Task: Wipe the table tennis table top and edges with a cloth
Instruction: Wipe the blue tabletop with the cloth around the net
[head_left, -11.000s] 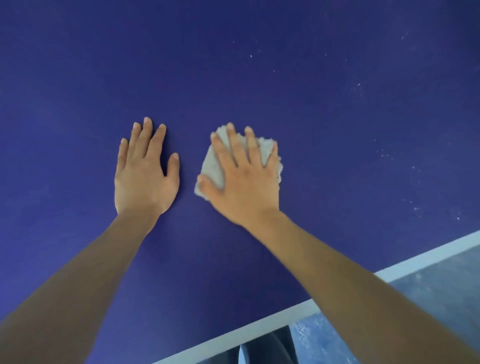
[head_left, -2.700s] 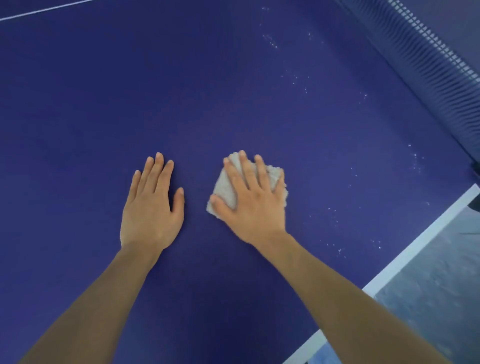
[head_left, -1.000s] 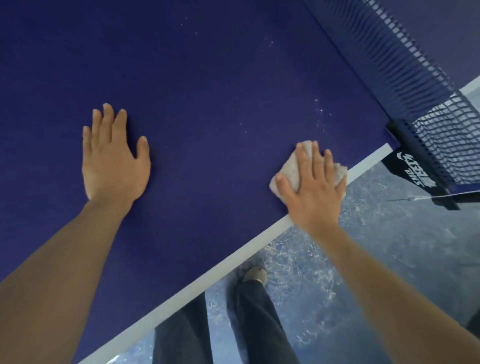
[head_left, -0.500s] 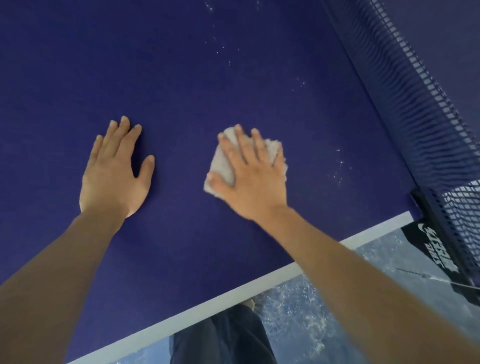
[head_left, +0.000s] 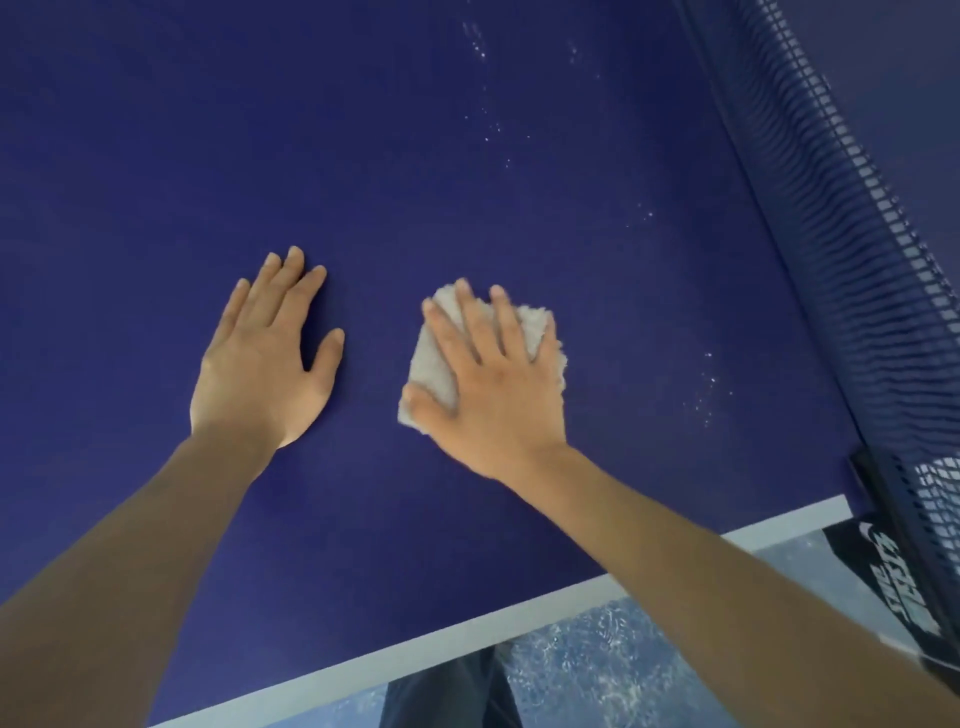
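Blue table (head_left: 467, 182) — two hands, one cloth (head_left: 431, 358), perhaps folded.

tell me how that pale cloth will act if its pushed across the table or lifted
The cloth looks fuzzy and folded, so it would probably go limp and unfold when lifted. Pressed flat by the right hand on the smooth table, it likely slides easily. It seems light, unlikely to roll.

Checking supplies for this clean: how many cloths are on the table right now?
1. The cloth lies flat on the blue table top, pressed under the right hand. None other shows.
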